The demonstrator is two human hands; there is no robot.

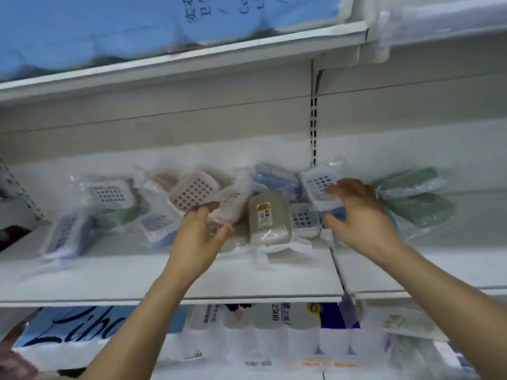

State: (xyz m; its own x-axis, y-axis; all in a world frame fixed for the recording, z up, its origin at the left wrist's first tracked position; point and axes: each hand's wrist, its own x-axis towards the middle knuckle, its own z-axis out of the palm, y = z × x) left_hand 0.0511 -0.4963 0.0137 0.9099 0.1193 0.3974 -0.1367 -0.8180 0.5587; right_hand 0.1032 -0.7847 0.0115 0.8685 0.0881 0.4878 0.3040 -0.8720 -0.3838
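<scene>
Mid-way along the white metal shelf [164, 281], the left hand [200, 234] pinched a bagged pink perforated plastic soap box [230, 201] between thumb and fingers, while the right hand [359, 215], fingers curled, gripped a bagged blue-and-white perforated soap box [318, 185].

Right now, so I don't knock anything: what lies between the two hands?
In the head view, a bagged beige soap box with a sticker lies between the left hand and the right hand. A white grid-topped box sits just right of it.

A person's two arms are showing bare along their whole visible length. The left hand [201, 234] and right hand [359, 215] are appearing slightly blurred, fingernails seemingly short and plain.
</scene>
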